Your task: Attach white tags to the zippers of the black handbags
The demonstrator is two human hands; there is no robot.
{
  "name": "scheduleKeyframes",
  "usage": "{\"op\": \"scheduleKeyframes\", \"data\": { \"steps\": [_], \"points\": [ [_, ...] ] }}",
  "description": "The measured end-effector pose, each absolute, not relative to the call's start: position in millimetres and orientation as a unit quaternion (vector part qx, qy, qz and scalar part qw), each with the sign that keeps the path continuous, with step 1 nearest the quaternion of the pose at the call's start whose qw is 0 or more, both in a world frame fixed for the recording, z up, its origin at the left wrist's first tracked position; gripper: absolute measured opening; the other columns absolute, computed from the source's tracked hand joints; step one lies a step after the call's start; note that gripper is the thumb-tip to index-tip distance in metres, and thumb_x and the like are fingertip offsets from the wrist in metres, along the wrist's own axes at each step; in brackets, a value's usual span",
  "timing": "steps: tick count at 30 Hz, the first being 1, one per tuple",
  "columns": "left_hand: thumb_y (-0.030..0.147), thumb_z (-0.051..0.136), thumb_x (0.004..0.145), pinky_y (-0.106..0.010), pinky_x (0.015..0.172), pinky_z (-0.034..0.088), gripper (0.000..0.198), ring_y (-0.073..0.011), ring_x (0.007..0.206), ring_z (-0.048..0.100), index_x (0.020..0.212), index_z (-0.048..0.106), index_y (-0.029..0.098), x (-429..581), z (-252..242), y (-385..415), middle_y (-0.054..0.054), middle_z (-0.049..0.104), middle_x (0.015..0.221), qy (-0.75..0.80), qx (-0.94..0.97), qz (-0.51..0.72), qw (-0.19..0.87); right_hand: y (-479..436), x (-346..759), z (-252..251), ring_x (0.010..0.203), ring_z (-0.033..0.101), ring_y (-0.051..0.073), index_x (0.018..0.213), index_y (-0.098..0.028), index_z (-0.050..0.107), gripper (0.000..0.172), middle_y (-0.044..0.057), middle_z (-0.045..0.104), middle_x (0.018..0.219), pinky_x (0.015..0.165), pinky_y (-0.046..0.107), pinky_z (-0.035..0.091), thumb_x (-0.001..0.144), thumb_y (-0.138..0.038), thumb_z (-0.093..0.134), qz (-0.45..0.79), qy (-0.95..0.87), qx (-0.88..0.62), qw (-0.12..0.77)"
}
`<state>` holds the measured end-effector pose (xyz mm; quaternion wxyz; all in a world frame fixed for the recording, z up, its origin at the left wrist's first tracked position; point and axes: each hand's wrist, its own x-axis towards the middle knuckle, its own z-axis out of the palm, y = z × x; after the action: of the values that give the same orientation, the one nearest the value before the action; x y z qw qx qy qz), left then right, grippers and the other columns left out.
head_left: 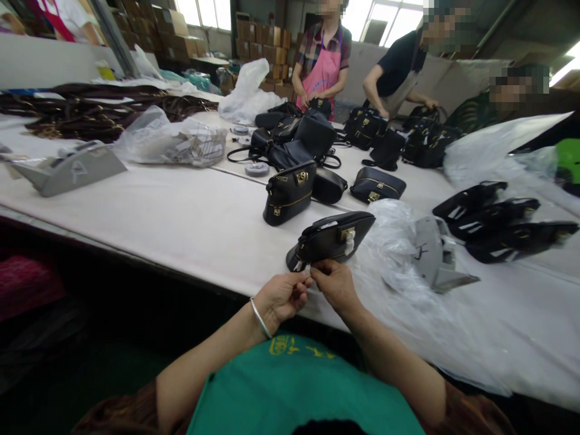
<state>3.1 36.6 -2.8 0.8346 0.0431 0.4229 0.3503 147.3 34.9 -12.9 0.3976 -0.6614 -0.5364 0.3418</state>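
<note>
Right in front of me a black handbag (330, 238) stands on the table near its front edge. White wrapping covers part of its gold clasp, and a white strip lies along its top. At the bag's lower left corner my left hand (284, 296) and my right hand (334, 283) meet, fingertips pinched together. Between them is a small piece of white wrapping (307, 272) at the bag's zipper end. Just behind stands another black handbag (290, 194) with a gold zipper and clasp, touched by neither hand.
Clear plastic bags (399, 272) and a grey tape dispenser (432, 254) lie to the right, near several black bags (512, 232). A second tape dispenser (77, 169) sits at left, before dark straps (113, 109). Co-workers (321, 63) handle bags across the table (181, 211).
</note>
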Motion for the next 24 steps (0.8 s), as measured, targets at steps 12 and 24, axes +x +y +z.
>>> {"op": "scheduleKeyframes", "data": {
  "steps": [12, 24],
  "points": [
    [0.011, 0.066, 0.084, -0.014, 0.042, 0.047, 0.012, -0.0021, 0.044, 0.049, 0.073, 0.065, 0.008, 6.7, -4.5, 30.5, -0.001, 0.062, 0.066, 0.423, 0.104, 0.388, 0.812, 29.9, 149.8, -10.6, 0.057, 0.055, 0.015, 0.065, -0.017, 0.069, 0.022, 0.003, 0.066, 0.061, 0.054, 0.027, 0.039, 0.074, -0.037, 0.064, 0.418, -0.511, -0.64, 0.392],
    [0.014, 0.076, 0.076, -0.015, 0.046, 0.045, 0.016, -0.0034, 0.047, 0.05, 0.079, 0.06, 0.011, 16.3, -10.5, 21.9, 0.0, 0.061, 0.066, 0.416, 0.117, 0.446, 0.784, 27.0, 133.9, -5.3, 0.043, 0.041, 0.006, 0.067, -0.014, 0.065, 0.034, -0.003, 0.057, 0.054, 0.039, 0.018, 0.021, 0.054, -0.036, 0.087, 0.66, -0.229, -0.522, 0.489]
  ]
}}
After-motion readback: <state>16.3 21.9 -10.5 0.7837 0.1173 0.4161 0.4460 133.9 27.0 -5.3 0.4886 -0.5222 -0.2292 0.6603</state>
